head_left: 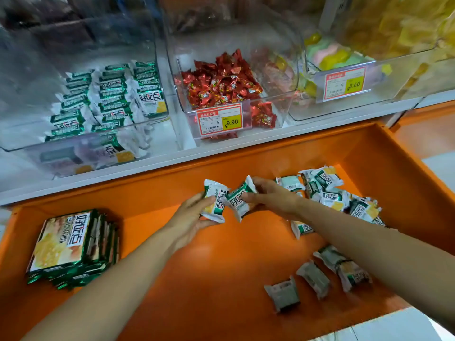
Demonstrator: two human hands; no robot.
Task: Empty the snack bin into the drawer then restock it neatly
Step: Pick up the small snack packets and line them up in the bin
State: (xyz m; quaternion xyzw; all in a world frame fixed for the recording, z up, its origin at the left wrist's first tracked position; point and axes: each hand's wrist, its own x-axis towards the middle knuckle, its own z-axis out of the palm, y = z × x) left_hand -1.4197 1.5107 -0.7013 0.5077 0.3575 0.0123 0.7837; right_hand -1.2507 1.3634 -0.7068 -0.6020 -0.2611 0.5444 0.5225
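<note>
Two packets up: your left hand [194, 217] pinches one white-and-green packet [214, 201] between thumb and fingers. Your right hand [269, 198] grips a second packet [239, 200]. The two packets touch above the middle of the orange drawer [209, 279].

Risks:
- The wrappers look slick and both grips sit near the edges. Either packet could slip and drop back into the drawer.
- The face-down packets [315, 279] at front right need turning. Load them as they lie and the rows will read unevenly.
- The standing rows [110, 99] in the bin lean. Push new packets in hard and they may topple.
- The red candy bin [221, 80] sits just beside the target, so a careless reach could land in the wrong compartment.

Containers:
- The clear snack bin [24, 134] on the left of the shelf is partly filled with those upright rows.
- The drawer holds a loose heap [332, 190] at back right, the face-down few, and a stack of larger flat bags [71, 247] at left.
- The far right bin [332, 55] holds pastel sweets.
</note>
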